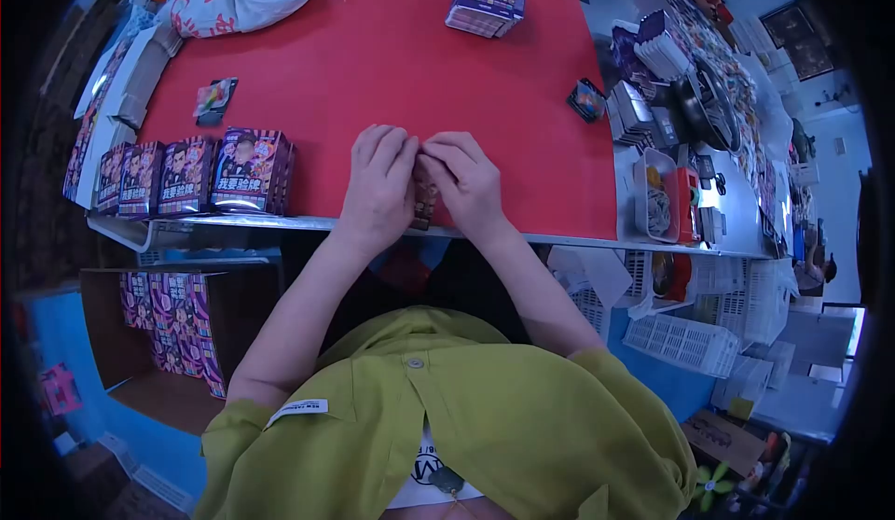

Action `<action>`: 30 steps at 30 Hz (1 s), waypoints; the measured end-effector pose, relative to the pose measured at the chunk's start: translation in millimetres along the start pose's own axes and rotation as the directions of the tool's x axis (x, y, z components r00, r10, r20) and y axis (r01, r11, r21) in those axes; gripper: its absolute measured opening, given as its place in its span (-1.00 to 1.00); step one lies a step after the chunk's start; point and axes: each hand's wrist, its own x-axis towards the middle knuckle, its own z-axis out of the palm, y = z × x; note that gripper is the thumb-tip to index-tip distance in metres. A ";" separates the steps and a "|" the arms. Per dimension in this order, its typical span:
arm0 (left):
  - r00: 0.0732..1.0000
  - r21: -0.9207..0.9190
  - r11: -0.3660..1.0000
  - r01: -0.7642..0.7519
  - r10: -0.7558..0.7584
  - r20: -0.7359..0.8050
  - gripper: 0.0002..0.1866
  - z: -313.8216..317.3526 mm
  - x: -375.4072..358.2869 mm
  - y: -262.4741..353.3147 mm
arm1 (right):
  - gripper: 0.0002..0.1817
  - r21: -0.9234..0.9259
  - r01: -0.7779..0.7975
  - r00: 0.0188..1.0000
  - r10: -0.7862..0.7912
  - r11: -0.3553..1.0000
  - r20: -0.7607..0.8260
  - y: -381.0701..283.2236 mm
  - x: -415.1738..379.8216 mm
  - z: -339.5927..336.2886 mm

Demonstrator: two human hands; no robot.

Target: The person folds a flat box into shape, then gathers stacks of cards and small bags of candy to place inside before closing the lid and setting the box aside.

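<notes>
Near the front edge of the red tabletop [373, 54], my left hand [378, 180] and my right hand [468, 182] come together with bent fingers. Between them is a small, dark printed box [425, 205], partly covered by both palms. The fingertips meet at its far end, and what they pinch there is hidden. To the left of my left hand stands a row of several purple printed card boxes [250, 171]. A stack of flat printed cartons [487, 2] lies further back on the table.
A white plastic bag [233, 2] is at the back left. A small packet [214, 100] and another packet [587, 100] lie on the red surface. At right are a clear bin [657, 198] and a black fan-like object [709, 110]. An open cardboard carton [112, 352] holds purple boxes below.
</notes>
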 end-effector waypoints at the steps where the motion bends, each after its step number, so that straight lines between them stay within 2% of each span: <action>1: 1.000 0.027 1.000 0.011 -0.011 0.008 -0.58 0.9 -0.6 -5.0 | -0.84 0.040 -0.072 0.997 0.071 0.997 0.026 1.8 0.1 6.6; 5: 0.997 0.035 0.999 0.021 -0.024 0.077 -0.60 -2.3 -5.5 -17.2 | -0.88 0.122 -0.224 0.973 0.213 0.967 0.094 4.8 2.2 14.0; 7: 0.997 -0.026 0.999 0.047 -0.045 0.068 -0.63 0.1 -4.7 -15.8 | -0.90 0.136 -0.209 0.971 0.190 0.968 0.143 17.2 5.7 8.8; 8: 0.997 -0.026 0.998 0.053 -0.051 0.066 -0.63 -0.2 -2.5 -13.1 | -0.91 0.202 -0.263 0.954 0.224 0.943 0.198 24.4 5.7 6.8; 9: 0.993 -0.018 0.996 0.085 -0.083 0.084 -0.62 -2.4 0.2 -9.0 | -0.91 0.261 -0.315 0.934 0.249 0.913 0.255 29.7 7.3 5.5; 12: 0.962 0.075 0.980 0.184 -0.195 0.191 -0.51 -2.9 3.9 6.6 | -0.89 0.292 -0.378 0.917 0.312 0.879 0.249 31.1 7.2 -3.5; 13: 0.953 0.113 0.976 0.187 -0.208 0.221 -0.54 1.8 4.4 7.4 | -0.86 0.151 -0.262 0.949 0.227 0.953 0.217 35.3 8.0 -6.1; 14: 0.959 0.109 0.978 0.176 -0.195 0.205 -0.54 5.9 6.4 5.8 | -0.86 0.143 -0.244 0.955 0.212 0.959 0.208 42.7 15.3 -10.4; 16: 0.920 0.059 0.957 0.283 -0.289 0.265 -0.65 7.7 10.4 -1.0 | -0.83 0.014 -0.225 0.973 0.224 0.974 0.056 51.4 31.2 -19.4; 18: 0.918 0.111 0.960 0.257 -0.278 0.284 -0.69 -3.0 14.6 -17.3 | -0.80 -0.154 -0.144 0.989 0.140 0.977 -0.041 68.3 69.5 -33.7; 19: 0.910 0.160 0.960 0.230 -0.270 0.313 -0.73 -10.7 15.8 -26.0 | -0.75 -0.309 -0.072 0.997 0.061 0.948 -0.046 78.6 92.3 -40.0; 21: 0.921 0.188 0.955 0.231 -0.277 0.275 -0.77 -22.2 14.1 -39.2 | -0.64 -0.566 0.030 0.998 -0.059 0.824 -0.033 108.2 137.7 -46.3; 22: 0.902 0.131 0.952 0.278 -0.306 0.305 -0.77 -27.2 11.6 -43.7 | -0.58 -0.663 0.064 0.995 -0.101 0.746 -0.017 124.7 159.2 -45.7; 23: 0.882 0.078 0.942 0.326 -0.333 0.333 -0.78 -31.1 10.8 -46.9 | -0.58 -0.654 0.072 0.994 -0.108 0.753 -0.015 139.8 180.4 -44.9; 24: 0.881 0.094 0.938 0.333 -0.345 0.325 -0.78 -32.4 9.6 -49.4 | -0.54 -0.701 0.047 0.999 -0.016 0.711 0.051 154.7 201.2 -43.0; 26: 0.935 0.073 0.964 0.255 -0.265 0.235 -0.78 -34.1 1.8 -53.1 | -0.47 -0.765 0.007 0.980 0.147 0.644 0.133 179.1 233.4 -40.7; 27: 0.926 0.098 0.953 0.288 -0.303 0.224 -0.78 -36.3 -0.7 -53.1 | -0.44 -0.780 -0.003 0.964 0.209 0.625 0.164 188.3 245.2 -35.8; 28: 0.930 0.092 0.958 0.273 -0.287 0.231 -0.78 -37.2 -1.0 -53.8 | -0.42 -0.803 -0.065 0.908 0.370 0.592 0.199 180.3 252.5 -32.7; 30: 0.933 0.073 0.962 0.261 -0.271 0.237 -0.77 -37.6 -2.3 -57.1 | -0.43 -0.851 -0.013 0.921 0.337 0.524 0.194 195.4 251.4 -20.7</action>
